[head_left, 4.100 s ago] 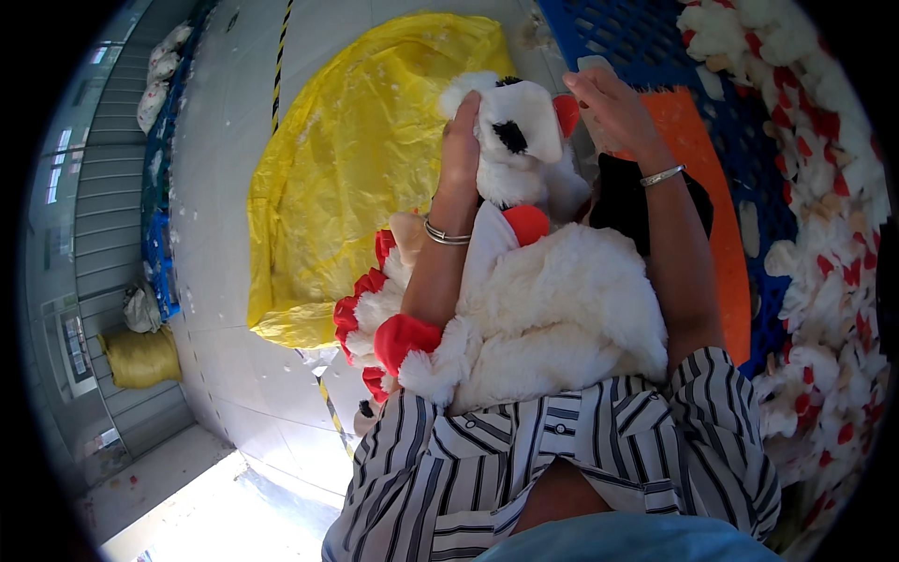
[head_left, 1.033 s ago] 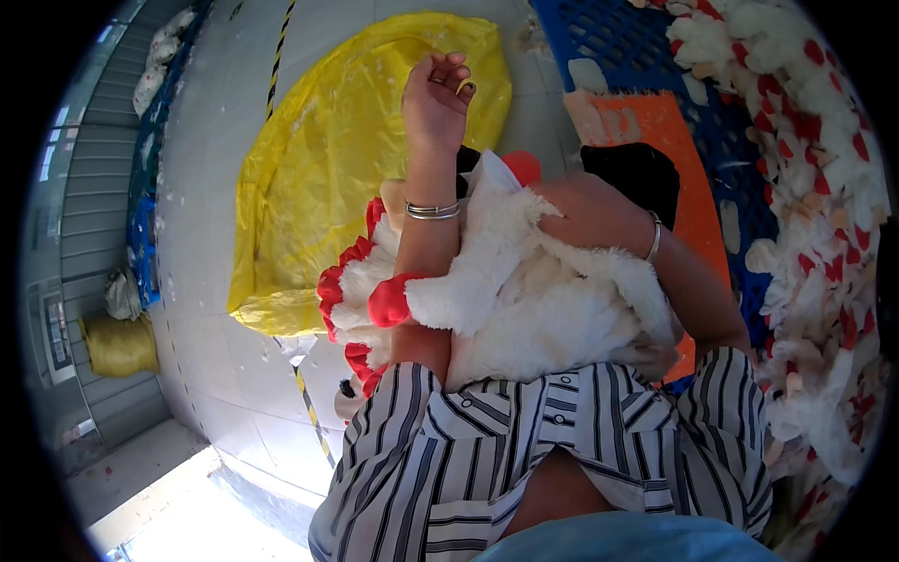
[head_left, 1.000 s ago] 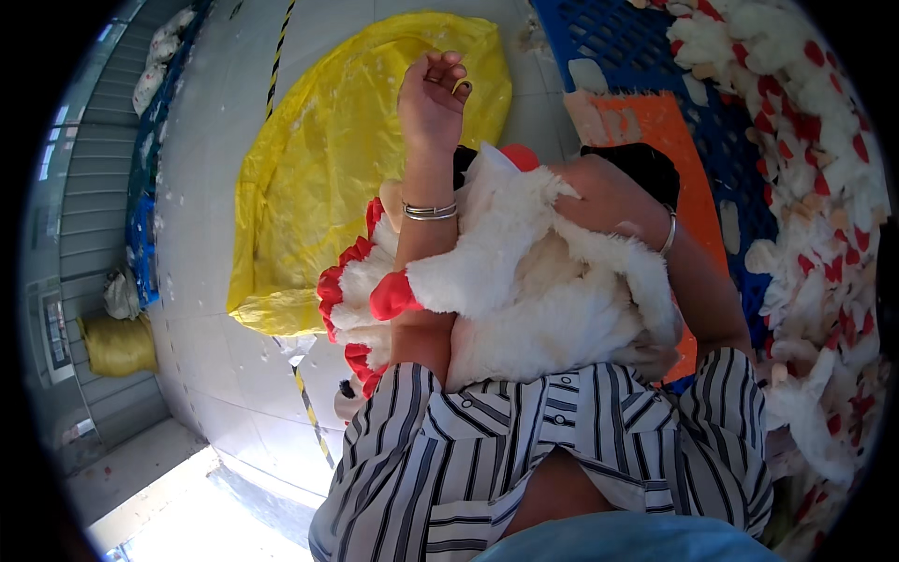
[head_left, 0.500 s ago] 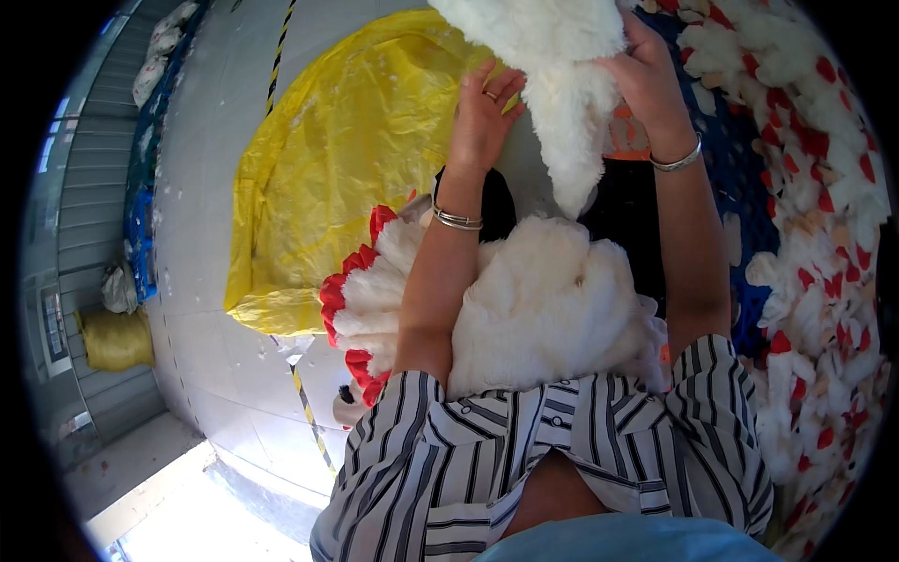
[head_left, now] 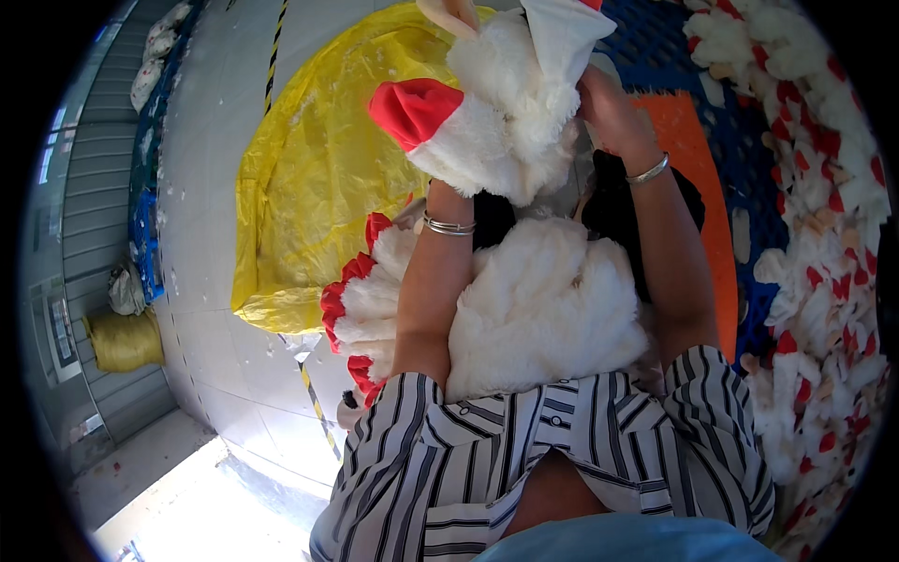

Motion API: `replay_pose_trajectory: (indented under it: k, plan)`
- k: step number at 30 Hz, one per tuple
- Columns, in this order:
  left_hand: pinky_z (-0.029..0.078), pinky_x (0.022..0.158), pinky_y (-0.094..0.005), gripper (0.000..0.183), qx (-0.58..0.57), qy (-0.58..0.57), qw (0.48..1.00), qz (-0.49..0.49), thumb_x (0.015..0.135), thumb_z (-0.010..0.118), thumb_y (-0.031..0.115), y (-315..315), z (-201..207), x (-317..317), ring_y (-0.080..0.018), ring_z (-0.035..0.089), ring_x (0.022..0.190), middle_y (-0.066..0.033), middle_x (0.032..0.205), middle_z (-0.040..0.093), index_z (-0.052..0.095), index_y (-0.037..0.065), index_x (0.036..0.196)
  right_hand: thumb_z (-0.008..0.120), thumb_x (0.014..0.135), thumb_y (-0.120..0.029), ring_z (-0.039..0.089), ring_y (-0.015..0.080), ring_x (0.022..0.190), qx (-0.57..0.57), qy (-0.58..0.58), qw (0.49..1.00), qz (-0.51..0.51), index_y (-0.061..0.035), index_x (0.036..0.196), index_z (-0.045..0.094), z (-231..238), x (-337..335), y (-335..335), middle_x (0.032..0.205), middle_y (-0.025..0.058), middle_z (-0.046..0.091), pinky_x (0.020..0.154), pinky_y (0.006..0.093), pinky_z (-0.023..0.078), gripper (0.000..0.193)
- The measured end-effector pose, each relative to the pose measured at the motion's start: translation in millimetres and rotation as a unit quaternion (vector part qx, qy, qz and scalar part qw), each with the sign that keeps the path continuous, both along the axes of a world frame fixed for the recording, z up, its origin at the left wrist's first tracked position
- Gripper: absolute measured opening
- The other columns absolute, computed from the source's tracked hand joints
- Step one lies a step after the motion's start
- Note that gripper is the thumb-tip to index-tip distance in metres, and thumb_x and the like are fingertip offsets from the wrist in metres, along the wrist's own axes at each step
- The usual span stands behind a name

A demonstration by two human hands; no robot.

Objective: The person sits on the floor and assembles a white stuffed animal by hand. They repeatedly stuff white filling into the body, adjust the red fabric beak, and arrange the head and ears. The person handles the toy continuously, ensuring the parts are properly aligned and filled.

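Note:
A white plush toy skin with red cloth tips and a peach-coloured piece hangs in the upper middle, unstuffed-looking and floppy. My right hand grips its right edge, fingers closed and partly hidden by the fur. My left forearm reaches up to the skin's lower left, and the hand disappears behind or into the fur. Whether its fingers hold anything cannot be seen. On my lap rests a heap of white plush, with several red-tipped white plush pieces fanned out at its left.
A large yellow plastic bag lies on the grey floor at left. To the right are an orange sheet and a blue perforated mat. Beyond them stretches a big pile of white, red and peach plush pieces. A yellow bundle stands by the far-left wall.
The plush skin has turned and come lower, showing its red tips. My left hand, open beside it before, is now hidden by it. My right hand has shifted slightly left and down.

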State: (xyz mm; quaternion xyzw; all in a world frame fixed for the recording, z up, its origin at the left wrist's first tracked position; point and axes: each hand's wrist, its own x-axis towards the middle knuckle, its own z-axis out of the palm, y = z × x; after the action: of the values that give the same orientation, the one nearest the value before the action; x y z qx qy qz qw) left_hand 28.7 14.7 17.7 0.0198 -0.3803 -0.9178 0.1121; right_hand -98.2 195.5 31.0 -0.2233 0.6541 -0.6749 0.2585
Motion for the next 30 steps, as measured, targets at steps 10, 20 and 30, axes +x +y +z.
replay_pose_trajectory:
  k: [10, 20, 30]
  plan:
    - [0.045, 0.104, -0.0398, 0.055, -0.092, -0.067, 0.99, 0.077, 0.097, 0.056, 0.035, 29, -4, -15, -0.0259, 0.055, 0.123, -0.0137, 0.132, 0.058, 0.046, -0.001, 0.138, 0.064, 0.086, -0.007, 0.063, 0.0184, 0.096, -0.007, 0.323, 0.945, -0.058, -0.0035, 0.119, 0.063, 2, 14, 7, 0.11, 0.0079, 0.068, 0.085, 0.0308, 0.05, 0.033]
    - [0.054, 0.085, -0.0397, 0.036, 0.159, -0.083, 0.984, -0.015, 0.092, 0.059, 0.031, 17, -4, -1, -0.0276, 0.066, 0.095, -0.0148, 0.105, 0.067, 0.061, 0.001, 0.111, 0.055, 0.096, -0.03, 0.063, 0.0202, 0.102, -0.118, 0.031, 0.992, 0.029, -0.0015, 0.116, 0.059, 14, 7, 11, 0.109, 0.0127, 0.066, 0.092, 0.0337, 0.05, 0.035]
    - [0.054, 0.082, -0.0359, 0.032, 0.034, -0.014, 0.996, -0.081, 0.088, 0.06, 0.024, 13, -5, -5, -0.0247, 0.066, 0.091, -0.015, 0.101, 0.068, 0.065, -0.002, 0.106, 0.078, 0.082, -0.031, 0.063, 0.0116, 0.073, 0.107, 0.109, 0.979, 0.136, -0.0027, 0.101, 0.062, 29, 30, 11, 0.085, 0.0033, 0.067, 0.07, 0.026, 0.052, 0.038]
